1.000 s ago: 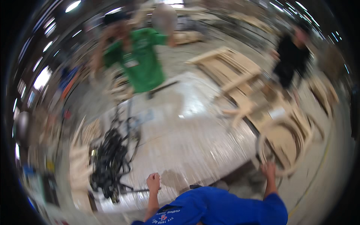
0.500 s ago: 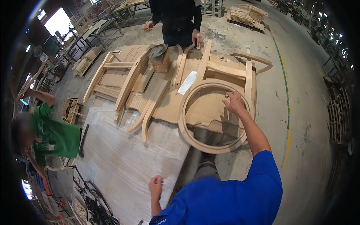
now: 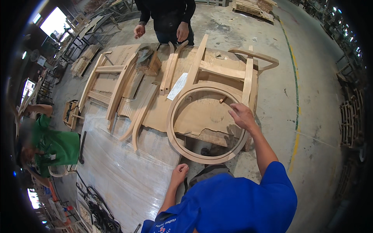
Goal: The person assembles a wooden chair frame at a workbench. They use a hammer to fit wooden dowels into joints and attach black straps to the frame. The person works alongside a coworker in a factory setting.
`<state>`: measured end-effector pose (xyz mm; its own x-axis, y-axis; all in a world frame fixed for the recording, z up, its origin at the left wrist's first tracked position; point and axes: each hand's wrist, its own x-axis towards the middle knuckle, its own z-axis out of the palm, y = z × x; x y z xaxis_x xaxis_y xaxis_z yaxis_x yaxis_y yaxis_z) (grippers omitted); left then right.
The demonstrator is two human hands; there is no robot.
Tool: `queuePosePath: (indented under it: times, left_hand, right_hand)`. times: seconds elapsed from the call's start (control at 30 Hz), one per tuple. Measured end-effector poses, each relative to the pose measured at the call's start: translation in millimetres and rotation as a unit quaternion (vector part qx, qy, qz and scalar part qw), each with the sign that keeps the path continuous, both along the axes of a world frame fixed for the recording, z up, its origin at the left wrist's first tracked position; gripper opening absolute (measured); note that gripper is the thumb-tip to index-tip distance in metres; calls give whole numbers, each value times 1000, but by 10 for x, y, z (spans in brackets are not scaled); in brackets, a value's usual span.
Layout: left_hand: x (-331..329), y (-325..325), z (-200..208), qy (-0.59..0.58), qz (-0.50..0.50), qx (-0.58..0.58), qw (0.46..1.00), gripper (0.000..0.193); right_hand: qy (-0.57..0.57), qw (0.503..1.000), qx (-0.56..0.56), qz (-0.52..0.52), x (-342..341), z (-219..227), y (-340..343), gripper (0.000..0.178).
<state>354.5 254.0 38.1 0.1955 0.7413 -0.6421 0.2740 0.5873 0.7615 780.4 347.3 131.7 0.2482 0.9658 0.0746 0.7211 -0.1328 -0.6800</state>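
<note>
A round wooden ring frame [image 3: 176, 103] lies across the near right end of the cardboard-covered table, partly overhanging its edge. My right hand [image 3: 242, 116] is over the ring's right rim, fingers apart and pointing inward, holding nothing visible. A small wooden block [image 3: 222, 100] shows inside the ring, just beyond those fingertips. Close to the ring's lower left side, my left hand [image 3: 180, 171] hovers with curled fingers and nothing visible in them. Behind the ring stands a wooden chair frame [image 3: 221, 70] with a curved rail, and a paper sheet [image 3: 178, 86] lies beside it.
Curved wooden legs [image 3: 142, 116] and a second slatted frame [image 3: 116, 85] lie to the left, near a covered block [image 3: 149, 62]. Plastic wrap [image 3: 128, 163] covers the near surface. A person in black [image 3: 167, 19] stands opposite; another in green [image 3: 58, 147] is at left.
My right hand has drawn back from the small block toward the ring's right rim. My left hand has moved up and right, closer to the ring. The opposite person's hand has left the curved legs.
</note>
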Motion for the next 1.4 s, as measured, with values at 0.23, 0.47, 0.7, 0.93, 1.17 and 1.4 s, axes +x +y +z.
queuePosePath:
  times: [0.23,0.47,0.7,0.93,1.17,1.4]
  left_hand:
    - [196,-475,-46,-7,59,45,997,29]
    - [402,-1529,-82,35,79,-54,995,24]
    - [603,-2360,-44,88,163,-141,972,22]
    - [1306,-2021,-52,95,248,-190,945,42]
    - [2231,-1118,110,-148,518,-81,838,86]
    - [2405,-495,254,-222,550,-48,804,38]
  right_hand:
    - [90,995,-26,-37,29,-123,-969,34]
    - [70,992,-73,80,-32,-135,-1565,32]
    - [106,980,-65,158,142,-206,-1715,35]
    - [123,960,-104,230,938,-286,-1720,35]
    - [78,959,-159,223,2021,-338,-1599,37]
    - [67,960,-154,226,1967,-124,-1177,37]
